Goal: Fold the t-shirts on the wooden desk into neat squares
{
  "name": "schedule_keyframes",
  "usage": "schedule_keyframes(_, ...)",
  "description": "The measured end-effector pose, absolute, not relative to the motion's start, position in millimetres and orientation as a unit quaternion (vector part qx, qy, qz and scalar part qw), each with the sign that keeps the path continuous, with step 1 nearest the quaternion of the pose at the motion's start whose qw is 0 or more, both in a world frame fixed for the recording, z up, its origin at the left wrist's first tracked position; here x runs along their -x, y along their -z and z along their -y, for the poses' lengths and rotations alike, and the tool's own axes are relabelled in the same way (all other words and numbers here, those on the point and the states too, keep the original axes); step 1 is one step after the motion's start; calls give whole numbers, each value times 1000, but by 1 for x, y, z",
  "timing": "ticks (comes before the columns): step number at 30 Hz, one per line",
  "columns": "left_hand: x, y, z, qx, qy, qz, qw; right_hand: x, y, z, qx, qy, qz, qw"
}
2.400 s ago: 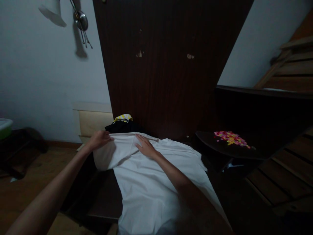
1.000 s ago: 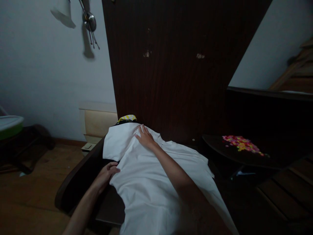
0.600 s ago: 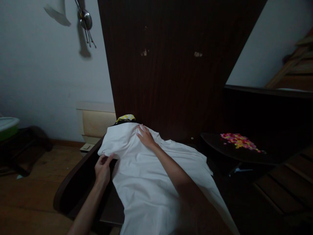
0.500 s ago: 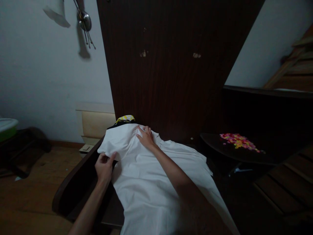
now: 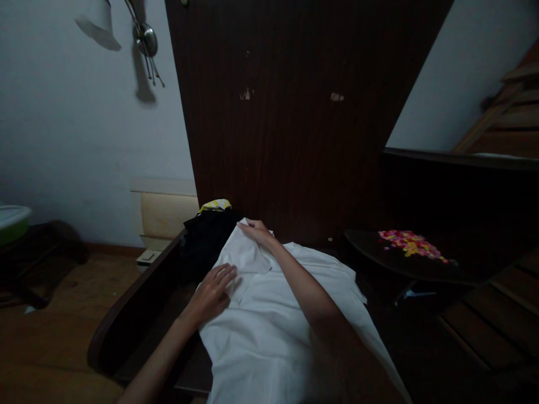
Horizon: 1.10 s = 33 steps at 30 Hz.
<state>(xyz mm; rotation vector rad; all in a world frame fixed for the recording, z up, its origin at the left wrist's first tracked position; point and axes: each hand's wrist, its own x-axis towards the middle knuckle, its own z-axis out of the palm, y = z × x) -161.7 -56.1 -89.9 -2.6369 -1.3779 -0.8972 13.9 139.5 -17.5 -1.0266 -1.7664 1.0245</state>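
Observation:
A white T-shirt (image 5: pixel 261 331) lies spread on a dark wooden surface, its left sleeve folded inward over the body. My right hand (image 5: pixel 256 230) pinches the top of this fold near the far edge, thumb and fingers closed on the cloth. Lower down on the left side, my left hand (image 5: pixel 214 292) rests palm down on the shirt with fingers stretched out. Beyond the left edge of the shirt sits a pile of black cloth (image 5: pixel 206 241), with a yellow and white cloth (image 5: pixel 215 205) on top. My right forearm covers part of the shirt.
A tall dark wooden panel (image 5: pixel 286 140) stands behind the shirt. The surface has a raised, curved side edge (image 5: pixel 122 308) on the left. At right, a rounded shelf (image 5: pixel 366 247) holds colourful petal-like pieces (image 5: pixel 412 244). A wall lamp (image 5: pixel 145 39) hangs at upper left.
The left sleeve has been folded inward to the right, uncovering the black cloth. My left hand has let go of the sleeve edge and moved right onto the shirt; my right hand stays near the top.

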Motion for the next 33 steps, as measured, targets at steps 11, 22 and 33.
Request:
schedule_keyframes(11, 181, 81, 57, 649, 389, 644, -112, -5, 5, -159, 437, -304, 742, 408)
schedule_keyframes(22, 176, 66, 54, 529, 500, 604, -324, 12, 6, -168, 384, -479, 618, 491)
schedule_keyframes(33, 188, 63, 53, 538, 475, 665, -208, 26, -9, -166, 343, -325, 708, 525)
